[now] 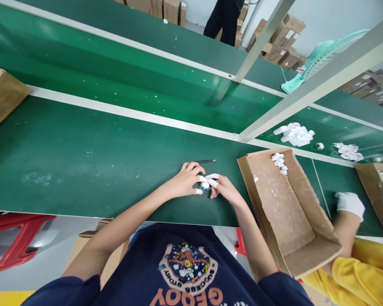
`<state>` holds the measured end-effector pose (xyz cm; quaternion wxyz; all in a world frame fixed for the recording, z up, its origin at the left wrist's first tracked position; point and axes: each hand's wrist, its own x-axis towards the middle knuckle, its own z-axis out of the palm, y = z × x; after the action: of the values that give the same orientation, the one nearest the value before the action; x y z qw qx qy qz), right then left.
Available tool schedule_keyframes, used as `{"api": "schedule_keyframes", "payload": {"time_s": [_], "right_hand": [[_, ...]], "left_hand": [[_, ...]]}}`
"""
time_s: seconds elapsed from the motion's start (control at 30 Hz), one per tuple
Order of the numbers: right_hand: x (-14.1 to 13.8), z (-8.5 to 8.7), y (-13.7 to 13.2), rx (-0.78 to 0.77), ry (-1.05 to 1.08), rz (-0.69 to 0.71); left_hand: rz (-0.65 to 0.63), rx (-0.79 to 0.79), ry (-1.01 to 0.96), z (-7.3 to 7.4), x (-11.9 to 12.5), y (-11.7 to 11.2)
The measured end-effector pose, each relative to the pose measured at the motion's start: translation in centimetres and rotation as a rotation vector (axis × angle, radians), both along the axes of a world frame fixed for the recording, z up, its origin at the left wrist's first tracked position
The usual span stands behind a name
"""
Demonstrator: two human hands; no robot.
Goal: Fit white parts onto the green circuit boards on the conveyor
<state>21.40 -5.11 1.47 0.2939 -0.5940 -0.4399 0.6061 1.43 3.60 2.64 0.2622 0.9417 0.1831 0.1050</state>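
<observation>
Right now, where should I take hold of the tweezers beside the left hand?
Pinch the dark tweezers around mid-shaft, coming from above with the left hand, which is nearest. They seem to lie flat on the green belt, just past its fingertips, thin end pointing right, so a top-down pinch seems best.

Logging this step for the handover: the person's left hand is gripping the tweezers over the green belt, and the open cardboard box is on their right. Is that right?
No: the tweezers are not in the left hand; they lie on the green belt just beyond its fingers. The head view shows this. The open cardboard box is on the person's right, as you said.
</observation>
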Motion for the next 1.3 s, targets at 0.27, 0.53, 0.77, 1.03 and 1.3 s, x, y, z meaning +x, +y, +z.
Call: {"api": "schedule_keyframes", "payload": {"time_s": [0.27,0.53,0.77,1.03,1.3], "right_hand": [[-0.8,-1.4,-2.2,0.257,-0.263,-0.098],[-1.7,-2.4,-2.3,0.318,-0.432,-0.173],[-1.4,-1.5,-1.7,0.365,-0.461,-0.03],[-2.0,-1.8,-1.6,0.39,-0.555,-0.045],[-3.5,-3.8,-1.9,0.8,-0.718,-0.123]], "left_hand": [[0.105,-0.014,0.013,-1.7,0.5,-0.1],[0.102,-0.064,-0.031,-2.1,0.7,0.0],[0.101,-0.056,-0.024,-2.2,0.7,0.1],[0.08,-0.051,-0.017,-1.9,0.7,0.2],[0.112,0.053,0.023,-2.0,-0.5,-0.7]]}}
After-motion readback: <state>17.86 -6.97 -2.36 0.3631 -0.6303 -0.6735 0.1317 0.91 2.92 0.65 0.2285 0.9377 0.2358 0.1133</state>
